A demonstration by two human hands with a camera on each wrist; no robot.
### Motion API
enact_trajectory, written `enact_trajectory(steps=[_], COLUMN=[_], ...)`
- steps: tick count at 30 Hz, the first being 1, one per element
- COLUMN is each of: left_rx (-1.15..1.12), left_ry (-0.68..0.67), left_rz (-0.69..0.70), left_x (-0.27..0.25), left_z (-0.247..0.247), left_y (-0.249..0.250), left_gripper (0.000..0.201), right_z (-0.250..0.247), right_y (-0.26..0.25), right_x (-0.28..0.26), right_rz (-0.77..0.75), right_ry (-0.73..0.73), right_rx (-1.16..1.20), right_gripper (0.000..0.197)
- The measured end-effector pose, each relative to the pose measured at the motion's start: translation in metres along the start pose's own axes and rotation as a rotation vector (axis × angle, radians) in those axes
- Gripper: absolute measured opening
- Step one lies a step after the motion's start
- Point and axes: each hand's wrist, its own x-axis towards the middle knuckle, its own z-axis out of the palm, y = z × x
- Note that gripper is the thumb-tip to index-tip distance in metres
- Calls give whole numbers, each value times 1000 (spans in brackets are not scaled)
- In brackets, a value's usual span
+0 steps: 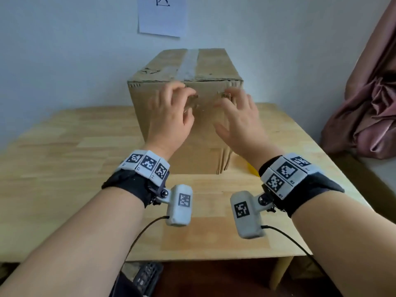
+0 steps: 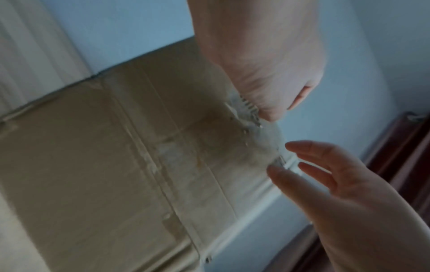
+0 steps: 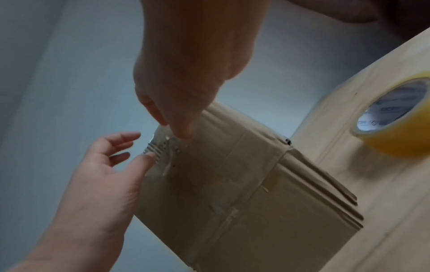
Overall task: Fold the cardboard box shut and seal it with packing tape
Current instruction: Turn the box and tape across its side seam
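A tall cardboard box [image 1: 210, 67] stands upright on the wooden table [image 1: 64, 146], its top flaps folded shut. A strip of clear tape [image 1: 190, 63] runs along the top seam and over the near edge. Its wrinkled end [image 3: 160, 147] lies on the front face. My left hand [image 1: 184, 93] and right hand [image 1: 231, 97] are both on that front face just under the top edge. The left thumb [image 3: 149, 156] presses the tape end, and the right fingertips [image 3: 184, 132] press beside it. Neither hand holds anything. The yellow tape roll [image 3: 395, 117] lies on the table right of the box.
A wall with a sheet of paper [image 1: 162, 16] stands close behind the box. A pink curtain [image 1: 368, 103] hangs at the right beyond the table's edge. In the head view my right wrist hides most of the tape roll [image 1: 252, 169].
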Motion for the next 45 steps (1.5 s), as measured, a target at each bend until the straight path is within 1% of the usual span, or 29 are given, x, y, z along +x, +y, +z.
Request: enact_trajectory(steps=[2, 3, 5, 7, 9, 12, 13, 16, 18, 22, 25, 28, 30, 33, 34, 35, 38, 39, 40, 41, 42, 43, 44, 45], left_rx=[36, 43, 56, 64, 61, 87, 94, 107, 112, 136, 147, 188, 227, 249, 227, 194, 167, 197, 239, 271, 288, 293, 304, 319], left_ry=[-53, -90, -158, -193, -178, -94, -73, -45, -30, 20, 55, 36, 14, -82, -101, -98, 3, 6, -38, -108, -166, -193, -194, -180], left_rz=[-38, -39, -1, 45, 65, 82, 81, 72, 80, 116, 124, 143, 132, 126, 125, 115, 61, 34, -9, -71, -131, -171, -185, -178], left_x=[-2, -4, -11, -17, -19, -16, -15, -15, -16, -15, -14, -13, -13, -18, -20, -20, -1, 11, 21, 29, 33, 32, 30, 26], left_z=[-2, -2, 0, 4, 9, 13, 14, 14, 16, 18, 18, 18, 20, 20, 19, 18, 13, 12, 12, 12, 15, 19, 23, 26], left_y=[-17, -25, -40, -49, -55, -58, -58, -59, -59, -54, -54, -54, -52, -50, -49, -48, -41, -37, -34, -32, -31, -32, -34, -36], left_gripper=[43, 46, 46, 41, 33, 23, 19, 8, 5, 4, 8, 8, 7, 7, 10, 11, 15, 21, 33, 43, 49, 52, 54, 55], right_z=[14, 21, 32, 42, 49, 54, 56, 62, 63, 64, 65, 65, 67, 72, 72, 71, 59, 54, 50, 47, 46, 46, 46, 46], right_y=[-3, -3, -3, -4, -6, -11, -12, -9, -7, -6, -4, 0, 3, 10, 13, 15, 13, 9, 5, 1, 0, 0, 0, 0], right_x=[5, 7, 12, 17, 22, 30, 31, 32, 32, 32, 31, 30, 27, 16, 13, 12, 21, 27, 31, 35, 38, 39, 39, 40], right_rz=[-83, -112, -146, -164, -160, -141, -151, -195, -196, -196, -212, -221, -237, -248, -239, -216, -64, 2, 68, 127, 169, 189, 193, 192], right_ry=[-53, -56, -46, -8, 50, 156, 186, 245, 266, 292, 300, 324, 323, 293, 288, 294, 363, 361, 324, 255, 177, 116, 86, 87], right_rx=[-79, -103, -129, -145, -170, -181, -178, -164, -149, -126, -144, -166, -183, -230, -230, -219, -146, -132, -121, -114, -108, -100, -84, -68], right_gripper=[39, 41, 39, 33, 26, 10, 7, 13, 15, 13, 17, 17, 15, 6, 4, 7, 30, 35, 39, 44, 47, 51, 52, 53])
